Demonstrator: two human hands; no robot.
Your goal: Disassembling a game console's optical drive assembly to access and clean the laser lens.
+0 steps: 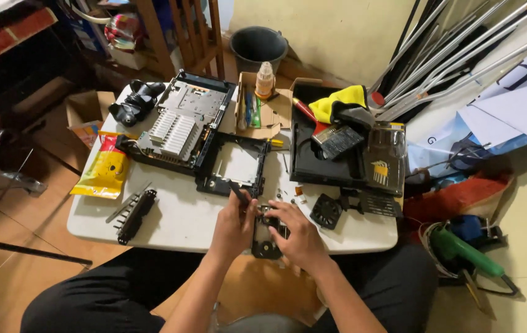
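Note:
A small black drive mechanism (267,237) lies at the near edge of the white table (177,222). My right hand (297,233) rests on it and holds it down, fingers spread over its top. My left hand (234,223) grips a dark screwdriver (239,193), its tip pointing down at the mechanism. Just beyond stands an empty black frame (234,165), and left of it the opened console chassis (180,126) with a silver shield and white ribbed part.
A black comb-like part (135,214) and a yellow packet (104,169) lie at the left. A black fan (326,211), black case shell (337,161), yellow cloth (337,102), cardboard box (262,111) with a bottle, and small screws fill the right. A green tool (464,251) lies on the floor.

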